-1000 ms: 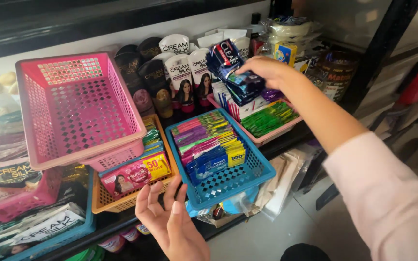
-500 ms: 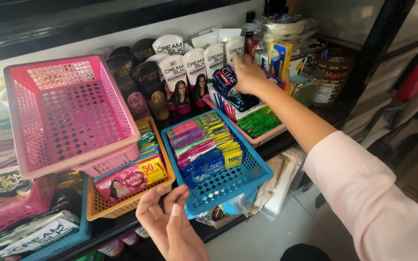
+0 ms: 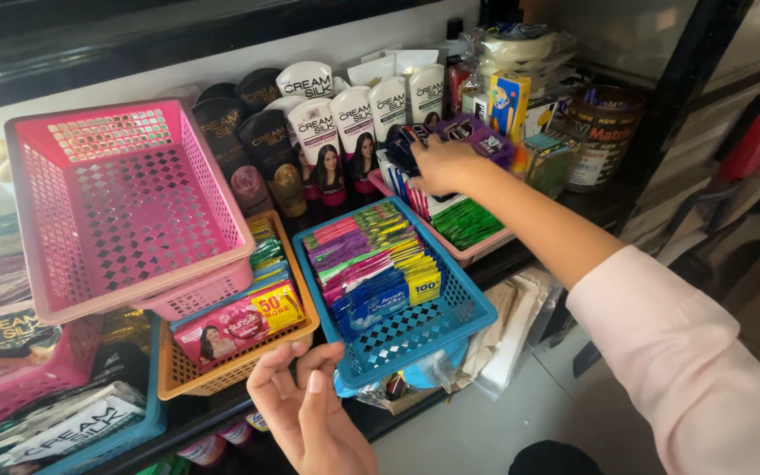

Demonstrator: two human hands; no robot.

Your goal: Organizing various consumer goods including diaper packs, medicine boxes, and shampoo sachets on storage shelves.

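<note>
blue basket (image 3: pixel 450 327): perforated plastic | sachets (image 3: pixel 371 264): glossy foil | pink basket (image 3: pixel 125 207): plastic

A small shop: shelf baskets (image 3: pixel 395 334) stocked with shampoo sachets (image 3: pixel 371 264).

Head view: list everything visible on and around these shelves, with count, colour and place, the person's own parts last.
empty basket: one, pink, left, stacked on another pink basket
orange basket: one, holds sachet strips, front centre-left
blue basket: one, holds mixed-colour sachets, front centre
low pink tray: one, holds green sachets, right of centre
tubes: several, white and dark brown, upright at the back
dark sachets: a bunch, dark blue, in the right hand's grip
round tub: one, brown, far right
left hand: open, below the orange basket's front edge
right hand: closed on the dark sachets, over the low pink tray
</note>
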